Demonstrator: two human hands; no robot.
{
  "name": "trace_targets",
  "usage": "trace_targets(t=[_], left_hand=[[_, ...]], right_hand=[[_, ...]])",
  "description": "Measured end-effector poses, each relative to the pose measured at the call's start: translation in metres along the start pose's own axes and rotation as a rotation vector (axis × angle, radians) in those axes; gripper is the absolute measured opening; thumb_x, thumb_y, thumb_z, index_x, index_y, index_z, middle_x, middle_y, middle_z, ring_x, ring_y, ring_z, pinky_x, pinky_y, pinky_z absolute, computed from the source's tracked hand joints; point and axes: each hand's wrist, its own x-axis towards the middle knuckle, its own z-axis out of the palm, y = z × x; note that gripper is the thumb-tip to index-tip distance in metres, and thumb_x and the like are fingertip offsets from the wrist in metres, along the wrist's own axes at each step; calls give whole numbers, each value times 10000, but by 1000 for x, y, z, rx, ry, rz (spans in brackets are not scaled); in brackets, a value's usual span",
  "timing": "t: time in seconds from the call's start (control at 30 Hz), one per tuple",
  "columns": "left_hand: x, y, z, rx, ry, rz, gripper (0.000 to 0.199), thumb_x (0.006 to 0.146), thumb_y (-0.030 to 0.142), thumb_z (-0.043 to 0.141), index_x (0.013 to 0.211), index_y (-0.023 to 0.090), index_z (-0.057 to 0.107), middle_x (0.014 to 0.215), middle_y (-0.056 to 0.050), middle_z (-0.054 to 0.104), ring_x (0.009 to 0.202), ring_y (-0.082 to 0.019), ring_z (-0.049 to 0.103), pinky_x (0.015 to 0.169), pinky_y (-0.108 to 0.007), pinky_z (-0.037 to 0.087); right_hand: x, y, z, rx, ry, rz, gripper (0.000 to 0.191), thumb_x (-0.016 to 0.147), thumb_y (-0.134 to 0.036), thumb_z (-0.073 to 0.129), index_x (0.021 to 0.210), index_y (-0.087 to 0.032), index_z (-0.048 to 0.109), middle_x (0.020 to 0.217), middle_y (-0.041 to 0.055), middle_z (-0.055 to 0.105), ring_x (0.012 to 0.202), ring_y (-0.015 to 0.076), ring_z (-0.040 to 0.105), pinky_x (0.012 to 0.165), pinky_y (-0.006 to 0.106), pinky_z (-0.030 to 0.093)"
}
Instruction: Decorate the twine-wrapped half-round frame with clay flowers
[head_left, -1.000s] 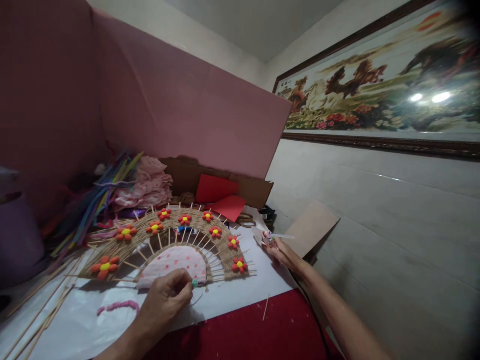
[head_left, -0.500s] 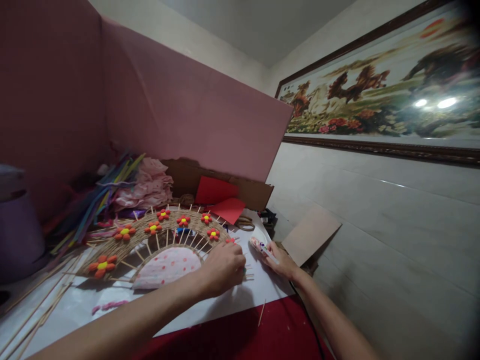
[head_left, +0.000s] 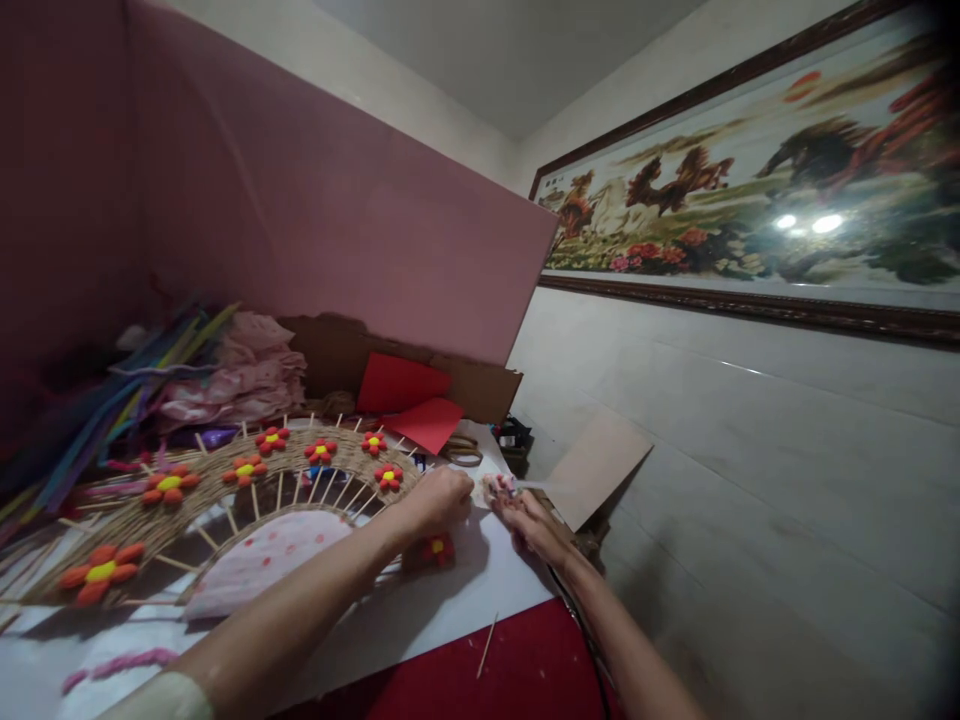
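Note:
My right hand (head_left: 534,528) grips a flower-patterned glue gun (head_left: 501,489), with a pale glue stick jutting from its rear and a dark cord running down from it. My left hand (head_left: 444,497) is closed in a pinch just left of the gun's nozzle; whatever is between the fingertips is hidden. Under the left forearm lies a fan-shaped woven piece (head_left: 225,490) of twine and thin sticks. Red and orange flowers with yellow centres, such as this large flower (head_left: 100,573), sit along its band. A spotted pale half-round (head_left: 277,555) fills its middle.
Red paper (head_left: 427,423) and scissors (head_left: 462,452) lie behind my hands. Coloured pipe cleaners (head_left: 165,380) and crumpled pink fabric (head_left: 244,370) are piled back left. A cardboard sheet (head_left: 600,470) leans on the right wall. A loose stick (head_left: 487,645) rests on the red cloth (head_left: 525,672).
My left hand has lifted off the woven piece's right end and come close to the glue gun, uncovering a red flower there. The whole view has swung right.

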Motion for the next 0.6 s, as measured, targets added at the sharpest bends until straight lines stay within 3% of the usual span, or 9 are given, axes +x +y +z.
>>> trace_targets(t=[0.07, 0.17, 0.3, 0.4, 0.53, 0.6], left_hand=[[2, -1, 0, 24, -11, 20, 168, 689, 125, 499, 726, 134, 662, 750, -123, 676, 748, -229, 609, 658, -300, 411], [5, 0, 1, 56, -23, 57, 166, 685, 117, 502, 717, 122, 665, 725, -131, 676, 748, -234, 605, 717, -333, 401], [9, 3, 3, 76, -33, 93, 162, 682, 104, 503, 691, 112, 664, 726, -130, 672, 715, -223, 599, 789, -393, 361], [10, 3, 0, 62, -11, 102, 143, 683, 116, 516, 663, 116, 657, 787, -136, 660, 815, -245, 586, 803, -410, 340], [6, 7, -13, -10, 63, 68, 136, 693, 132, 517, 677, 126, 652, 1004, -147, 619, 954, -263, 540, 830, -410, 329], [-2, 10, -22, -74, 99, 18, 153, 709, 138, 496, 714, 139, 649, 988, -125, 622, 949, -246, 539, 821, -389, 350]], right_hand=[[0, 4, -2, 114, 3, 24, 456, 801, -517, 403, 1000, -127, 527, 522, -7, 571, 350, 100, 429, 349, 198, 286], [-2, 5, -7, 256, 48, 16, 527, 806, -546, 363, 903, -77, 584, 510, 32, 583, 328, 87, 414, 325, 195, 286], [-9, -3, -12, 380, 159, -34, 474, 790, -527, 428, 772, -92, 613, 451, 15, 541, 366, 81, 417, 364, 190, 320], [-17, -13, -11, 430, 219, -60, 430, 773, -526, 472, 690, -121, 591, 424, -4, 504, 374, 78, 394, 362, 184, 293], [-29, -27, -6, 469, 274, -87, 376, 757, -499, 542, 600, -158, 510, 450, -34, 450, 375, 62, 348, 366, 186, 257], [-38, -36, -2, 487, 315, -106, 358, 744, -479, 583, 598, -169, 479, 486, -46, 438, 394, 56, 339, 378, 184, 259]])
